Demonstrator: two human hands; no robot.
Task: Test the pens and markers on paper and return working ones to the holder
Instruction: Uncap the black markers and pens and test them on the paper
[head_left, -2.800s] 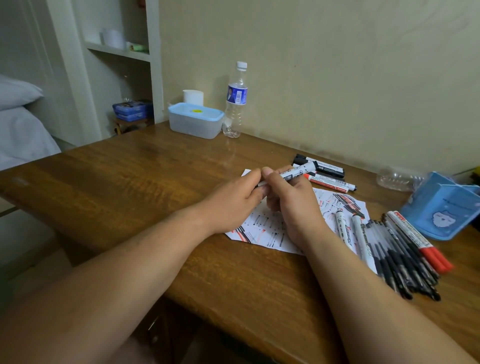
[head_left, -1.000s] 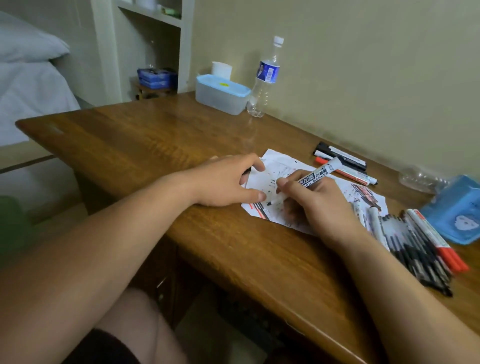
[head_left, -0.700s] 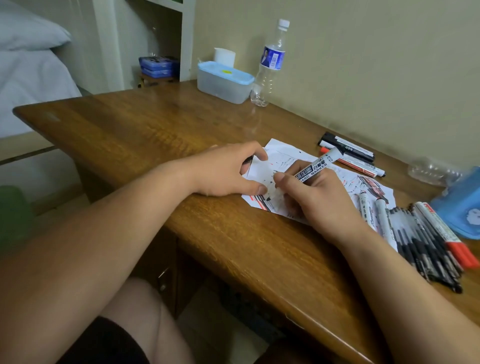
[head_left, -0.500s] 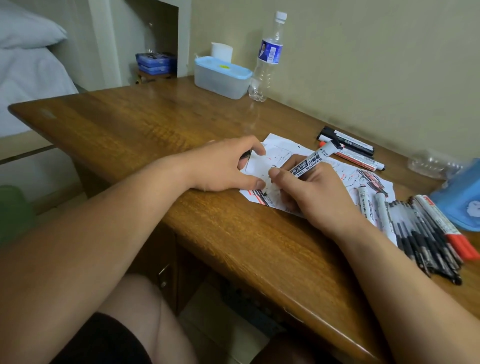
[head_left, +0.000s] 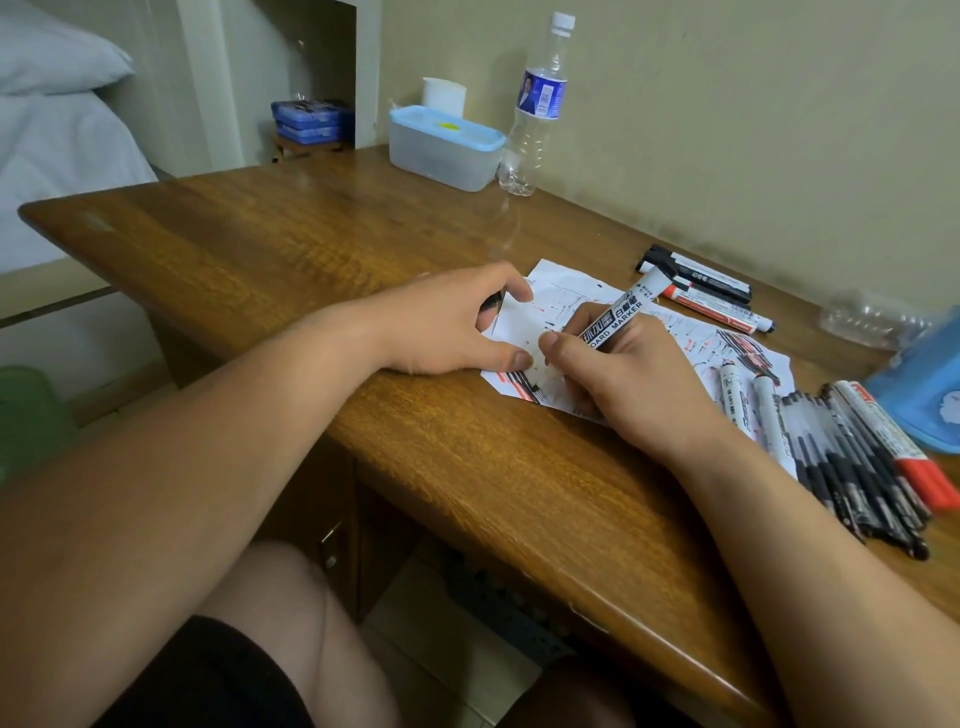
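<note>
Whiteboard marker under test, held over the paper.

Left of the paper, at its near-left corner: left hand, thumb pressing that corner flat, fingers curled over a small dark piece, likely the cap.

Over the paper's middle: right hand, thumb and fingers pinching the marker low on the barrel. Slants from a writing end down near the left thumb, hidden behind the right thumb, up to a blunt end aimed at the paper's far-right side. Cannot tell whether the tip touches the sheet.

Beyond the paper's far edge: three markers side by side.

On the paper's right part: two white markers. Overlapping its right edge: a fan of black pens and a red-capped marker.

Right of the paper, past the pens: blue holder, cut by the frame.

Looks like mid-test. Probably calls for capping next, cap just left of the tip, then a carry rightward above the pens to the holder; right hand nearer for that.

Little room at the paper's near edge, close to the desk front; more room left of the paper.
</note>
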